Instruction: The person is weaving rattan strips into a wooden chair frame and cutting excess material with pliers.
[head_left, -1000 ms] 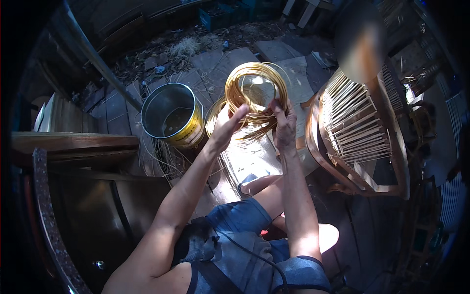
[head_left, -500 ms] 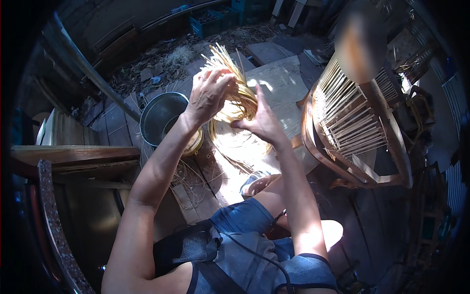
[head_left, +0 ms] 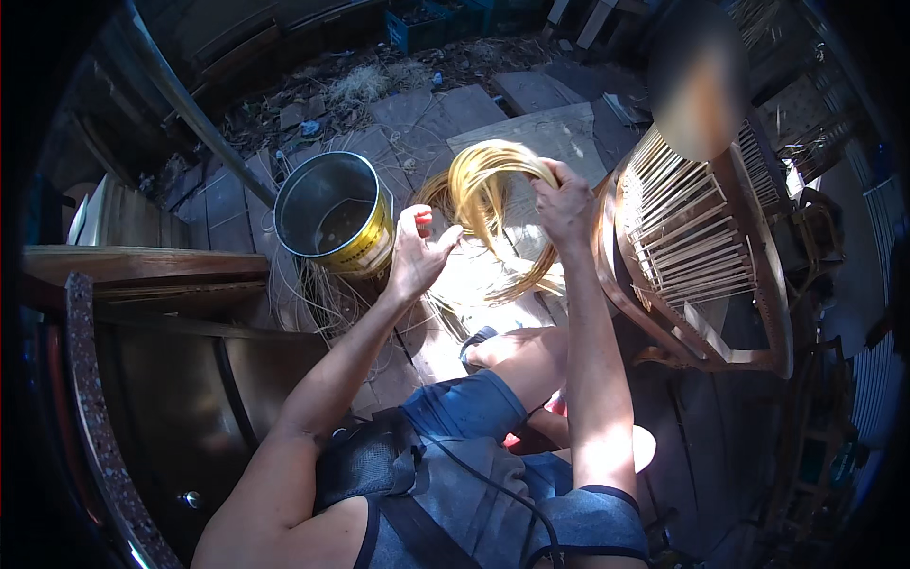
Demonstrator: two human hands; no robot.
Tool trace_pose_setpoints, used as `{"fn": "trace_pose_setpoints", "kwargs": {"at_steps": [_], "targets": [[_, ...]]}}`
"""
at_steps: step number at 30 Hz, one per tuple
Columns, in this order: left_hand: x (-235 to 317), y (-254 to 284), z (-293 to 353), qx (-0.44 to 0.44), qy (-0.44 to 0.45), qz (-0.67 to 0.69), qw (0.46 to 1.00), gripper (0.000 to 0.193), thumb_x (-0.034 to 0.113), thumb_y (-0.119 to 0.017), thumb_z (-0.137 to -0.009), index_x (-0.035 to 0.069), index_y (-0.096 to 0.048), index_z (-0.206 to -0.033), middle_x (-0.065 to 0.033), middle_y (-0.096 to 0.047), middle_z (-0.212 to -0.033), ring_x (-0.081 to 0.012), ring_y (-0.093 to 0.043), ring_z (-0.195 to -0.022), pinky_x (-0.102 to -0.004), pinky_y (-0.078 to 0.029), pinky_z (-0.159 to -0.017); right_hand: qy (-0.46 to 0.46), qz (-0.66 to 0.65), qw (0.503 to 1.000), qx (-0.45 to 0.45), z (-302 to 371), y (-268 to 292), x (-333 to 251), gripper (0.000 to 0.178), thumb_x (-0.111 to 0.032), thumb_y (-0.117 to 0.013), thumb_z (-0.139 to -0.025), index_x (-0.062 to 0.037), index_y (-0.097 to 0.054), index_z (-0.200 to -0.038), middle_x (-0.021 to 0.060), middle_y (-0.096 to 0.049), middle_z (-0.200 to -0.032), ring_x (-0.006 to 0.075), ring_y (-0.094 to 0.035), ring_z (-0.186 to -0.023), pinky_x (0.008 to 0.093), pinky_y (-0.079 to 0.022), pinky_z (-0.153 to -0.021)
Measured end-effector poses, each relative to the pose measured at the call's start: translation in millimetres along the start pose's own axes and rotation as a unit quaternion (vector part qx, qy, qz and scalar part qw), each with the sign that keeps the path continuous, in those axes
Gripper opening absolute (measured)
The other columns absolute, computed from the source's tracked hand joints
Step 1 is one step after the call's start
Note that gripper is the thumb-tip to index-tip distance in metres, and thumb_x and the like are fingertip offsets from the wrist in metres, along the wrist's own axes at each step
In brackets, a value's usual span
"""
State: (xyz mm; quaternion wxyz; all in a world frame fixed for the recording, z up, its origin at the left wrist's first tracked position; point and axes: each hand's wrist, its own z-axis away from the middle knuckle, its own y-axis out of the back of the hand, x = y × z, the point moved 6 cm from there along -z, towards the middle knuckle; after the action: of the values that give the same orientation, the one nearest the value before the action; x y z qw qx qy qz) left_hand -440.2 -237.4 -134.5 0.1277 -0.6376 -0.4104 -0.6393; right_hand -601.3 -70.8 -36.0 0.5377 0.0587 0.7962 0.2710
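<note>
We grip the coil (head_left: 485, 185) in the right hand (head_left: 566, 207), fingers closed around it, and hold the left hand (head_left: 417, 256), half-open and empty, near the bucket (head_left: 365, 254).

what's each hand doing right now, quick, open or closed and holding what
Left hand: open, loosely curled, holding nothing.
Right hand: closed, holding the bundle of pale yellow strands.

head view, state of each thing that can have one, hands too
Left hand, open, fingers curled, apparently empty
Right hand, closed on the bundle
Bundle of strands, bent into a drooping loop
Yellow bucket, upright, open-topped
Wooden chair, strung with strands, gaps between them
</note>
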Motion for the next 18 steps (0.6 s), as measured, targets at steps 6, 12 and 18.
{"fn": "trace_pose_setpoints", "kwargs": {"at_steps": [6, 12, 18], "targets": [[47.7, -49.5, -9.0, -0.322, 0.252, 0.481, 0.775, 0.076, 0.069, -0.039, -0.093, -0.002, -0.058, -0.115, -0.02, -0.066, -0.107, -0.0246, -0.066, -0.09, -0.0362, -0.056, -0.078, 0.058, -0.085, 0.992, 0.079, 78.0, -14.4, -21.2, 0.033, -0.008, -0.073, -0.079, -0.0024, -0.056, -0.108, 0.0187, -0.067, -0.095, 0.0318, -0.068, -0.084, 0.0404, -0.054, -0.071], [75.3, -43.5, -115.0, -0.306, 0.299, 0.532, 0.731, 0.04, 0.033, -0.067, -0.09, -0.005, -0.061, -0.1, -0.0122, -0.068, -0.076, -0.017, -0.064, -0.055, -0.0258, -0.056, -0.052, 0.038, -0.085, 0.995, 0.019, 173.4, -86.7, 26.7, 0.042, -0.015, -0.07, -0.087, -0.0047, -0.042, -0.117, 0.0188, -0.062, -0.093, 0.0362, -0.067, -0.08, 0.0424, -0.052, -0.067], [111.1, -14.9, -90.0, -0.417, 0.071, 0.296, 0.857, 0.032, 0.017, -0.06, -0.095, 0.0, -0.055, -0.122, -0.0001, -0.058, -0.075, -0.0034, -0.049, -0.051, -0.0177, -0.039, -0.044, 0.02, -0.022, 0.986, -0.166, 170.9, -78.3, 39.5, 0.065, -0.045, -0.068, -0.086, -0.0036, -0.046, -0.13, 0.0212, -0.058, -0.121, 0.0366, -0.058, -0.113, 0.0432, -0.045, -0.096]]}}
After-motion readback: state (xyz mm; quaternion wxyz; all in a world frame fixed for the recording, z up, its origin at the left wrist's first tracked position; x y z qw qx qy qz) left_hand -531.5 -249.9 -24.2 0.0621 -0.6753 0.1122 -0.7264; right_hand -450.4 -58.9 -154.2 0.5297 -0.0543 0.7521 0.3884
